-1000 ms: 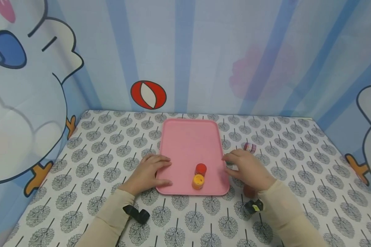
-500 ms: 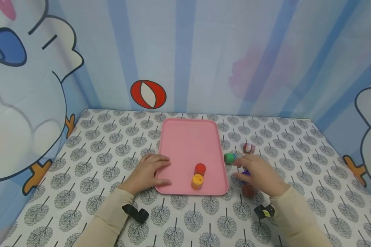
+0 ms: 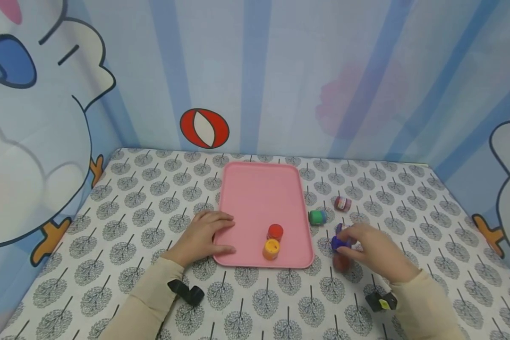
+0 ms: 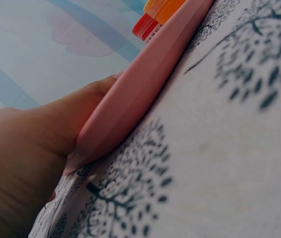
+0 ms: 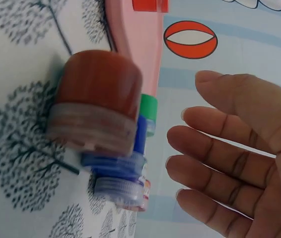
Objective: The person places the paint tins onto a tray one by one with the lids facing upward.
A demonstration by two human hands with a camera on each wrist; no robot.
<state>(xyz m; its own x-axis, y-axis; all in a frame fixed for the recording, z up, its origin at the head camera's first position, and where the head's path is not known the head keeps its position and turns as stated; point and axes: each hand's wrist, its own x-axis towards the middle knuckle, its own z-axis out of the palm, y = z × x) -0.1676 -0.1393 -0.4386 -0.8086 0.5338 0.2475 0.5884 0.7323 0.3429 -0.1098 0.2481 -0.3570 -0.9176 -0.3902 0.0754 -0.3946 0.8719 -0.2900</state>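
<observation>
My left hand (image 3: 205,237) rests on the left rim of the pink tray (image 3: 261,193), fingers reaching over the edge. In the left wrist view, the thumb side lies against the tray wall (image 4: 130,99). My right hand (image 3: 371,249) hovers over small jars right of the tray, its thumb and index finger overlapping a blue-lidded jar (image 3: 339,243) in the head view. Nothing is between its spread, slightly bent fingers in the right wrist view. A brown-lidded jar (image 5: 101,79) lies closest to that wrist camera. On the tray stand a red-lidded jar (image 3: 275,231) and a yellow-lidded jar (image 3: 271,249).
Beside the tray's right edge lies a green-lidded jar (image 3: 317,217). Farther back is a pinkish-red jar (image 3: 342,203). A tree-patterned cloth (image 3: 153,208) covers the table, and a printed curtain (image 3: 280,80) hangs behind it.
My right hand has drawn back from the tray's right edge, away from the green-lidded jar, and over the blue-lidded jar. That green jar has come into sight. The left hand stays put.
</observation>
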